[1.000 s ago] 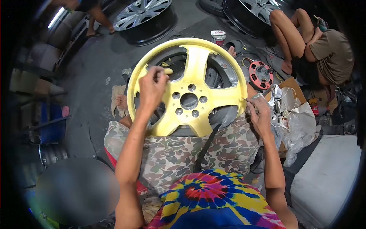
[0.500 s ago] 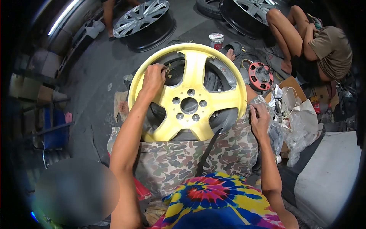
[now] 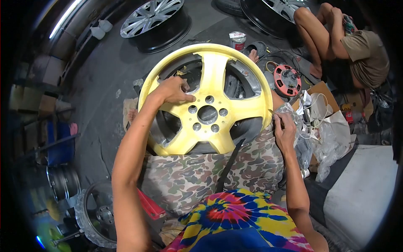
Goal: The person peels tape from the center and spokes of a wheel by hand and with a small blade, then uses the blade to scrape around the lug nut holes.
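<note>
A yellow five-spoke wheel (image 3: 214, 75) leans against my lap, over the camouflage cloth (image 3: 180, 174). On its upper left spoke lies my left hand (image 3: 174, 90), its fingers curved over the spoke's edge and one fingertip near the hub. Nothing can be made out in that hand. Just outside the right rim rests my right hand (image 3: 284, 129), fingers bent close together beside my knee. A thin piece shows at its fingertips, too small to name.
Silver wheels (image 3: 153, 19) stand on the floor ahead. A can (image 3: 237, 40), a red reel (image 3: 287, 80) and plastic bags (image 3: 329, 151) lie to the right. Another person (image 3: 363, 54) crouches at the upper right. More wheels (image 3: 100, 214) are at lower left.
My left hand has moved down and right from the upper left opening onto the spoke near the hub. My right hand has barely moved. The other person's arms have shifted slightly.
</note>
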`<state>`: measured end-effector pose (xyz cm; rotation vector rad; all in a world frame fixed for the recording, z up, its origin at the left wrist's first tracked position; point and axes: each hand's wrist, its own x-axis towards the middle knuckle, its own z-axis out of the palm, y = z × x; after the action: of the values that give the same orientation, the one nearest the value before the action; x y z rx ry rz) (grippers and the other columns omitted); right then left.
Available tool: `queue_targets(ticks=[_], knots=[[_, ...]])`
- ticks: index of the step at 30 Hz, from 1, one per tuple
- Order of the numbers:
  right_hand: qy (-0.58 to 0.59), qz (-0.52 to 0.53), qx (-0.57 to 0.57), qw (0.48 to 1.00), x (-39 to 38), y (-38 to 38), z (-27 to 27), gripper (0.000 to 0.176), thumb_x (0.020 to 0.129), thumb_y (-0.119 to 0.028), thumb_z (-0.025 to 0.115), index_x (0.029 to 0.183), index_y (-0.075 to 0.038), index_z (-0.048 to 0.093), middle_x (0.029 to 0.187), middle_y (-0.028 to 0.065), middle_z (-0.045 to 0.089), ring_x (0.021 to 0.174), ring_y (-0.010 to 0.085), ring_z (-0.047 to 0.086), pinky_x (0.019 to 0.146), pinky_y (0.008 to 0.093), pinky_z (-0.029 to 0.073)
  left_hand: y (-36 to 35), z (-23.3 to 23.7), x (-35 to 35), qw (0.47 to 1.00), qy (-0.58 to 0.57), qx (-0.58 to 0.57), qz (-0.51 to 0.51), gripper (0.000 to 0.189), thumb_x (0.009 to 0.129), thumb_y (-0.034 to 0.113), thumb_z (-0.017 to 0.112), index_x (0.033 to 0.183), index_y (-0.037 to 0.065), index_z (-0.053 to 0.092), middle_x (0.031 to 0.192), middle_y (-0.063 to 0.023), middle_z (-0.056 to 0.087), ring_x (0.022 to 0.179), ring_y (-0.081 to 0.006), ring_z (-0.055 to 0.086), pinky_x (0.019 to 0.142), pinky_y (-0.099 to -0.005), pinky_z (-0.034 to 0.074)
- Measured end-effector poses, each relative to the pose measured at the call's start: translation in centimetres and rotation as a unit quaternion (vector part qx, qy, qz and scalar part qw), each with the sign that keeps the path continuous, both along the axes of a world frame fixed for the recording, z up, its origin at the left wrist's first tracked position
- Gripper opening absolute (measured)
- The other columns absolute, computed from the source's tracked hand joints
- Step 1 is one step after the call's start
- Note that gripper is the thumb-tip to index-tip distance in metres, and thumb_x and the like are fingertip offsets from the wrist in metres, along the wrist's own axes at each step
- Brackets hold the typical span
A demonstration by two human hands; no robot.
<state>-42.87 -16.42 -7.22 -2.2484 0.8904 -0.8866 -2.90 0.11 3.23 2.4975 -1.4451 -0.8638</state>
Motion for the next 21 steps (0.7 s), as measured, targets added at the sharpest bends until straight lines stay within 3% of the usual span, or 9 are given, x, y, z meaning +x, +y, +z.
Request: queue_targets(ticks=[2,6,8,12,14,21], knots=[[-0.001,0.0,-0.001,1.0,0.1,0.1,0.1,0.014,0.099,-0.007,0.068,0.108,0.002,0.074,0.093,0.017,0.068,0.083,0.0332,0.067,0.077,0.0397,0.052,-0.2,0.5,-1.0,0.998,-0.051,0.026,-0.021,0.064,0.073,0.051,0.088,0.111,0.001,0.08,0.107,-0.0229,0.077,0.103,-0.0365,0.073,0.096,-0.043,0.055],[0.007,-0.001,-0.007,1.0,0.0,0.2,0.3,0.014,0.099,-0.007,0.068,0.108,0.001,0.075,0.093,0.0171,0.068,0.083,0.0332,0.067,0.077,0.0396,0.052,-0.7,0.0,-2.0,0.996,-0.078,0.043,-0.034,0.062,0.073,0.052,0.086,0.106,0.0,0.08,0.103,-0.0241,0.077,0.102,-0.0374,0.073,0.096,-0.0434,0.055],[0.011,-0.002,-0.004,1.0,0.0,0.2,0.3,0.014,0.099,-0.007,0.068,0.108,0.001,0.075,0.094,0.0172,0.068,0.084,0.0332,0.067,0.078,0.0396,0.052,-0.3,-0.7,-2.7,0.988,-0.137,0.0,-0.068,0.056,0.075,0.051,0.083,0.097,0.0,0.08,0.097,-0.0238,0.076,0.098,-0.0381,0.072,0.091,-0.0454,0.055],[0.003,-0.006,0.008,1.0,0.2,0.3,0.2,0.014,0.099,-0.007,0.068,0.108,0.001,0.075,0.094,0.0171,0.069,0.084,0.0338,0.067,0.078,0.0399,0.052,0.3,-0.9,-2.8,0.986,-0.139,-0.062,-0.063,0.052,0.077,0.049,0.082,0.089,-0.001,0.077,0.091,-0.0228,0.075,0.094,-0.039,0.071,0.086,-0.0466,0.054],[0.003,-0.008,0.004,1.0,0.0,0.3,0.2,0.014,0.099,-0.007,0.068,0.108,0.001,0.075,0.093,0.0173,0.069,0.084,0.034,0.067,0.079,0.0401,0.052,-0.2,-0.3,-2.5,0.99,-0.12,0.014,-0.071,0.067,0.075,0.055,0.079,0.113,-0.001,0.079,0.109,-0.024,0.076,0.109,-0.0375,0.072,0.094,-0.0451,0.055],[0.015,-0.009,-0.006,1.0,0.1,0.5,0.5,0.014,0.099,-0.007,0.068,0.108,0.003,0.074,0.093,0.0186,0.069,0.084,0.0347,0.068,0.078,0.0402,0.053,-0.3,0.5,-2.8,0.985,-0.122,0.087,-0.086,0.063,0.077,0.053,0.082,0.114,0.002,0.078,0.113,-0.023,0.075,0.111,-0.0361,0.07,0.098,-0.0445,0.052]])
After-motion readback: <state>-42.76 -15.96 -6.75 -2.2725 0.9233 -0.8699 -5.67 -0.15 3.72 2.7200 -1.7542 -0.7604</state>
